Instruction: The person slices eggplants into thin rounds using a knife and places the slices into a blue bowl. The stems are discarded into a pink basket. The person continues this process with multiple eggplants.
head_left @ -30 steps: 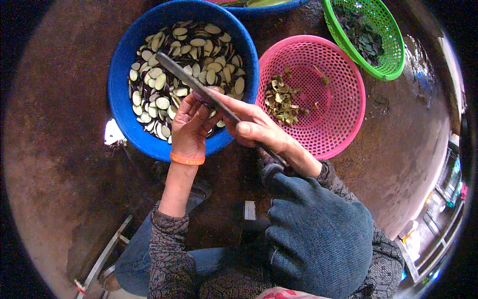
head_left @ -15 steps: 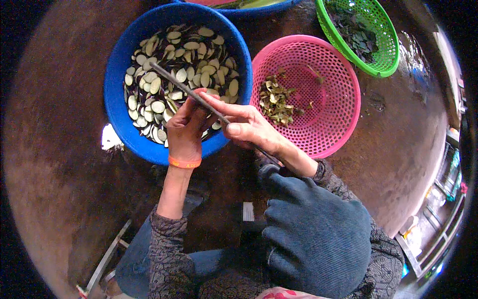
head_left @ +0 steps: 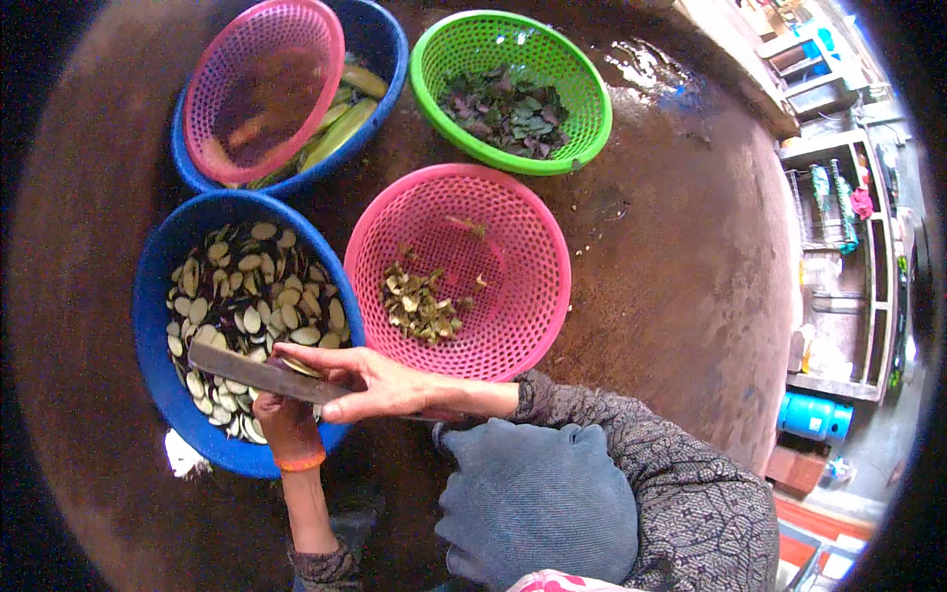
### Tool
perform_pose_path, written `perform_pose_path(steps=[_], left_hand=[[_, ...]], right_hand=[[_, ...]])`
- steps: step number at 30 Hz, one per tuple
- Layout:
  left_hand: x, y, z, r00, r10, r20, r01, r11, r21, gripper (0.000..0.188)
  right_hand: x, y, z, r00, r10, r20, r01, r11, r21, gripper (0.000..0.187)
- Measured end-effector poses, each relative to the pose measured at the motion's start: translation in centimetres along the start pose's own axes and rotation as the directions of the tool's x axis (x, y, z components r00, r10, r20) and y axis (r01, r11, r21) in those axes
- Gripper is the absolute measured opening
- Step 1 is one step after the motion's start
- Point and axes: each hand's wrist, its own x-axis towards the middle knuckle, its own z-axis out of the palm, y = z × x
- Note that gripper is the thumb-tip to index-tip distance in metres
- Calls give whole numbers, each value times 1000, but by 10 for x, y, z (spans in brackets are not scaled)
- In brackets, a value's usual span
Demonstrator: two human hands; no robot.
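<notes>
My right hand is closed on a broad-bladed knife, its thumb pressed along the blade. A pale cut piece of eggplant with a dark purple skin shows between the blade and my right fingers. My left hand, with an orange wristband, is closed beneath the blade, which hides most of its fingers and whatever they hold. Both hands are over the near right side of a blue basin. Many oval eggplant slices, white with dark skins, lie in that basin.
A pink basket holding pale green trimmings stands right of the basin. Behind are a green basket of dark leaves and another blue basin with long green vegetables and a tilted pink basket. A blue gas cylinder lies far right.
The view has swung right and upward, so the containers appear lower and further left. The knife now shows its broad face rather than its edge. Both hands stay together at the blade.
</notes>
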Motion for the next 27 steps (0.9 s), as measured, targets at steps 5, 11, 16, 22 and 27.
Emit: perform_pose_path(steps=[5,11,16,22,27], left_hand=[[-1,-6,-5,1000,19,11,-20,999,40,28],[-8,-9,16,1000,-5,-21,6,1000,24,38],[-22,-16,28,998,53,-15,-54,997,-50,39],[-10,-33,21,992,44,119,-14,969,-247,38],[-23,-38,20,979,177,103,-181,983,25,37]], right_hand=[[1,3,0,1000,-14,-27,14,1000,-6,83],[4,10,1,996,-56,-70,58,998,30,69],[7,21,-2,991,-65,-121,66,998,1,60],[-1,15,-2,987,25,-158,-38,996,-84,62],[4,20,-1,977,29,-213,-49,995,-89,57]])
